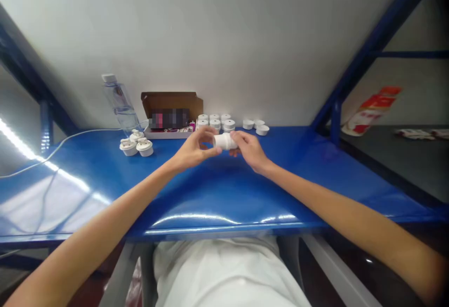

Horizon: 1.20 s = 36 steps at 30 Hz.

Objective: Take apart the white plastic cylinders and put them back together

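A white plastic cylindrical fitting (pixel 224 142) with a raised ring round its middle is held sideways above the blue table. My left hand (pixel 198 147) is at its left end, thumb on the lower edge and fingers curled along the far side. Around the right end, my right hand (pixel 248 147) grips with thumb and fingers, hiding that end. Just behind my hands stand several white round caps (pixel 214 122) in rows. Further right are three small white cups (pixel 262 130). Three white round pieces with raised tops (pixel 144 147) sit left of my left hand.
An open cardboard box (pixel 171 134) with a dark item in it stands against the wall. Beside it is a clear water bottle (pixel 122 105). A white cable (pixel 70 137) crosses the left side. Blue frame posts (pixel 336 120) flank the table (pixel 280 180); a red-and-white bottle (pixel 372 110) is beyond the right one.
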Motion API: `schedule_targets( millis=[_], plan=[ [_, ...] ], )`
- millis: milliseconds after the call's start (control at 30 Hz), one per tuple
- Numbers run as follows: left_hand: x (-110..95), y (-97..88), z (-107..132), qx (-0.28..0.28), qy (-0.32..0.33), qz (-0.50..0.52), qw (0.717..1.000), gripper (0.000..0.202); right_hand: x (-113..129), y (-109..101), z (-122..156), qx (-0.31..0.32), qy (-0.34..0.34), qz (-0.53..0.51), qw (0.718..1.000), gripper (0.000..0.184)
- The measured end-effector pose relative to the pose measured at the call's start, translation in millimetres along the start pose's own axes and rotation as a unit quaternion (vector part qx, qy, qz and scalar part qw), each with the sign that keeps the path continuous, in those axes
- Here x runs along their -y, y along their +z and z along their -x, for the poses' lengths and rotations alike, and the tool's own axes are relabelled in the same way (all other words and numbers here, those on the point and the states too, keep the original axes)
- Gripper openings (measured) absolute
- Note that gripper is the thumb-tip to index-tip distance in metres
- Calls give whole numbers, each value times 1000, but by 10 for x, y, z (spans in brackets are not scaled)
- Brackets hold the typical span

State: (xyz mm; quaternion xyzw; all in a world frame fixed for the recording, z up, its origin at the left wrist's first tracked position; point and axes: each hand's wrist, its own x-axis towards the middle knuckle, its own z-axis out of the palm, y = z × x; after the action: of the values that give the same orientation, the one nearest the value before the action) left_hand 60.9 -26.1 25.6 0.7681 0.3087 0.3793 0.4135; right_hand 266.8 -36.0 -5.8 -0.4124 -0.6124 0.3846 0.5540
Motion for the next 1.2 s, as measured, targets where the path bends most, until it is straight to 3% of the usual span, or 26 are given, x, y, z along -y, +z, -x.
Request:
schedule_targets(
  millis=[100,167,233,300,367,433,533,667,733,800,933,1067,1133,1200],
  plan=[
    [-15,-36,5,-21,58,-75,995,74,-39,-82,-68,-11,-1,59,998,45],
    [28,-43,-6,-29,37,-108,993,66,-57,-201,-142,-22,-30,156,987,40],
    [108,-45,-25,-39,19,-137,990,51,-91,-379,-238,-37,-62,287,955,35],
    [191,-44,-38,-37,17,-171,984,43,-160,-590,-356,-64,-52,409,909,31],
    [247,-37,-35,-18,23,-204,978,40,-264,-782,-493,-86,-35,467,879,33],
    [264,-22,-17,5,32,-229,973,37,-385,-903,-649,-106,-34,483,869,37],
    [243,1,15,33,45,-252,966,33,-550,-922,-905,-135,-31,482,865,31],
    [221,-18,33,53,64,-294,952,29,-668,-817,-1179,-69,-32,455,887,15],
    [223,-41,33,54,73,-314,945,27,-681,-806,-1227,-50,-30,449,891,18],
    [225,-56,35,57,75,-329,940,26,-671,-844,-1213,-71,-36,473,878,24],
    [198,-56,36,70,65,-368,925,25,-608,-981,-1150,-98,-45,567,816,43],
    [129,-166,12,49,41,-470,880,28,-548,-1019,-1167,-23,-9,620,784,47],
    [83,-316,5,12,17,-515,857,31,-516,-980,-1144,-3,8,607,795,47],
    [36,-514,16,-38,-33,-570,820,34,-467,-920,-1053,-13,23,560,828,45]
  ],
)
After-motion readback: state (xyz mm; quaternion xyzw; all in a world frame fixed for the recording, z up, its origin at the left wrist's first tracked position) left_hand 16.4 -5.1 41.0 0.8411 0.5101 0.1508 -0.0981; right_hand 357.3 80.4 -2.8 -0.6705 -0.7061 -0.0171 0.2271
